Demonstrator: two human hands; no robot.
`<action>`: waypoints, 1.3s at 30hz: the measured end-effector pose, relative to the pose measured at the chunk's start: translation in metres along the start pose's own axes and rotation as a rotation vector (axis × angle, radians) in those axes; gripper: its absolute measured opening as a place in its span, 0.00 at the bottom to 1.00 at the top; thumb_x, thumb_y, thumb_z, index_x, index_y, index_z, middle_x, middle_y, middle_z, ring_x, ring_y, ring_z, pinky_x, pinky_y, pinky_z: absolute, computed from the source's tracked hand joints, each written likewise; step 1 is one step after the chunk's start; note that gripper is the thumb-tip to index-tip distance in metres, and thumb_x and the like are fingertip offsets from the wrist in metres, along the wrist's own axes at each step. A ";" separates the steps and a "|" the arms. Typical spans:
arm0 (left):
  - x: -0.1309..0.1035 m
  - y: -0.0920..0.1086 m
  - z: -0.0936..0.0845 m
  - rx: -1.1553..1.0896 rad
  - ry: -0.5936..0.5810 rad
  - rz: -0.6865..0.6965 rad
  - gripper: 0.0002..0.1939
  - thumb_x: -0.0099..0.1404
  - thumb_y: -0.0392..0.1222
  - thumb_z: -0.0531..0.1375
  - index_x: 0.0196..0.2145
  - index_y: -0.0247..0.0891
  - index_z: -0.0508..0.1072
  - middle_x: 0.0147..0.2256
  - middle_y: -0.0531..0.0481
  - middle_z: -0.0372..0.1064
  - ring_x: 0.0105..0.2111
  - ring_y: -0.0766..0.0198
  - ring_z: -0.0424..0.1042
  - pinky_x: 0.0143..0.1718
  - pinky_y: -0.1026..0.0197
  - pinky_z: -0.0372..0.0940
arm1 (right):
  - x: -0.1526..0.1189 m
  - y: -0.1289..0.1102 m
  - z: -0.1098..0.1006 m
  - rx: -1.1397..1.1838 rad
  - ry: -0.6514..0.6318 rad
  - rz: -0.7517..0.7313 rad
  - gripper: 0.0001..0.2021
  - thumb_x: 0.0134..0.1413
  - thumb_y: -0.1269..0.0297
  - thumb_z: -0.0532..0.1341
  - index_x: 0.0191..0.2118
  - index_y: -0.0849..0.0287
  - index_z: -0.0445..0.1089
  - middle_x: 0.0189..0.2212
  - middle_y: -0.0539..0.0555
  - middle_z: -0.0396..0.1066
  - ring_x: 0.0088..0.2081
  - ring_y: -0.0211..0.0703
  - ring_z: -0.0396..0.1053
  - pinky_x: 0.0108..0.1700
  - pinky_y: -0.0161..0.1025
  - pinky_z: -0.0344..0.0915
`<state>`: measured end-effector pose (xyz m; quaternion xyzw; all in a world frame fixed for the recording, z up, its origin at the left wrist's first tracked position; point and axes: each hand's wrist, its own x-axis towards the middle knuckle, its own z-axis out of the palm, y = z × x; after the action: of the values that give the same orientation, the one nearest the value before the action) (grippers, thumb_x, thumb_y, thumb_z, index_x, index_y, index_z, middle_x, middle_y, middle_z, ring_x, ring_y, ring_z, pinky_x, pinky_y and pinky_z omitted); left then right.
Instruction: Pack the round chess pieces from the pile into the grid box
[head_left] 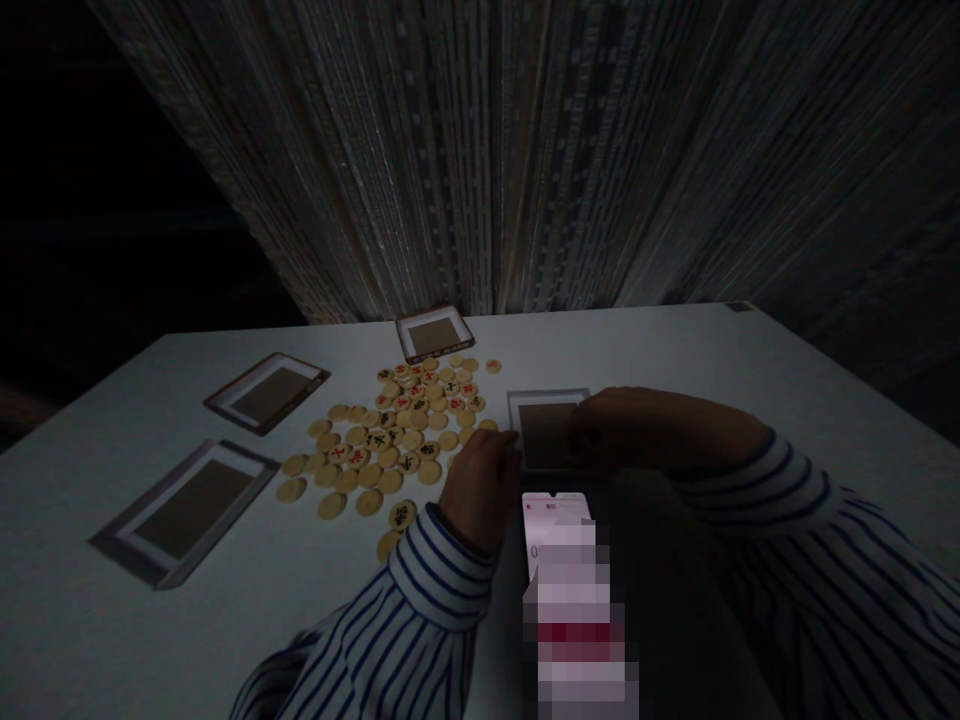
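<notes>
Round wooden Chinese chess pieces (386, 455) with red or black characters lie in a loose heap on the white table; many show plain faces. A shallow box (551, 432) with a pale rim and brown inside sits right of the heap. My left hand (480, 482) is at the box's left edge, its fingers curled; whatever they hold is hidden. Over the right side of the box, my right hand (619, 428) has bent fingers, and the dim light hides what is in them. Below the box lies a lit phone (559, 510), its screen partly blurred out.
Three more shallow boxes rest on the table (652, 355): one at the near left (196, 505), one farther left (268, 390) and one at the back (435, 335). A string curtain (480, 150) hangs behind the table. The room is dark.
</notes>
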<state>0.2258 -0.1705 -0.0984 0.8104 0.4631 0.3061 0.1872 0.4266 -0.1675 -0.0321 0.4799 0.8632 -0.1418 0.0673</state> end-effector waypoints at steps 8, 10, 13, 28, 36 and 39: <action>0.001 0.000 0.000 -0.004 -0.002 0.005 0.13 0.57 0.29 0.54 0.40 0.33 0.73 0.35 0.43 0.72 0.37 0.59 0.72 0.40 0.57 0.68 | 0.000 0.000 0.000 0.085 -0.034 -0.012 0.08 0.47 0.67 0.56 0.31 0.58 0.73 0.26 0.51 0.73 0.24 0.36 0.66 0.26 0.34 0.58; 0.001 0.000 0.000 -0.007 -0.006 0.005 0.13 0.57 0.29 0.55 0.40 0.33 0.73 0.35 0.44 0.72 0.37 0.59 0.72 0.39 0.57 0.68 | 0.001 -0.001 0.000 0.085 -0.036 -0.020 0.09 0.47 0.68 0.56 0.32 0.59 0.73 0.27 0.51 0.73 0.24 0.36 0.66 0.27 0.34 0.59; 0.001 0.000 0.000 -0.001 -0.010 0.002 0.13 0.57 0.28 0.55 0.40 0.33 0.73 0.35 0.44 0.72 0.36 0.60 0.72 0.39 0.57 0.68 | 0.001 -0.003 -0.002 0.115 -0.034 -0.047 0.08 0.47 0.69 0.55 0.31 0.58 0.73 0.26 0.51 0.73 0.24 0.35 0.66 0.27 0.33 0.59; 0.001 0.001 -0.001 0.023 -0.022 -0.019 0.14 0.58 0.29 0.55 0.41 0.32 0.73 0.36 0.44 0.72 0.37 0.60 0.72 0.41 0.58 0.68 | 0.003 -0.004 -0.004 0.135 -0.096 -0.004 0.09 0.46 0.70 0.56 0.32 0.59 0.74 0.30 0.52 0.75 0.27 0.37 0.68 0.30 0.33 0.61; 0.001 0.001 -0.001 0.035 -0.035 -0.025 0.13 0.58 0.29 0.55 0.41 0.31 0.73 0.36 0.43 0.72 0.38 0.60 0.72 0.41 0.58 0.68 | 0.002 -0.001 -0.003 0.194 -0.087 -0.033 0.10 0.45 0.72 0.55 0.31 0.58 0.73 0.28 0.51 0.74 0.26 0.36 0.67 0.29 0.33 0.60; 0.001 0.000 0.000 0.047 -0.033 -0.017 0.13 0.58 0.30 0.55 0.41 0.32 0.73 0.35 0.43 0.72 0.37 0.60 0.72 0.40 0.57 0.68 | 0.001 0.000 -0.003 0.198 -0.086 -0.016 0.11 0.46 0.73 0.55 0.33 0.58 0.73 0.29 0.51 0.74 0.27 0.36 0.67 0.29 0.33 0.60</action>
<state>0.2258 -0.1696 -0.0981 0.8156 0.4737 0.2802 0.1785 0.4260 -0.1655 -0.0301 0.4707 0.8451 -0.2474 0.0552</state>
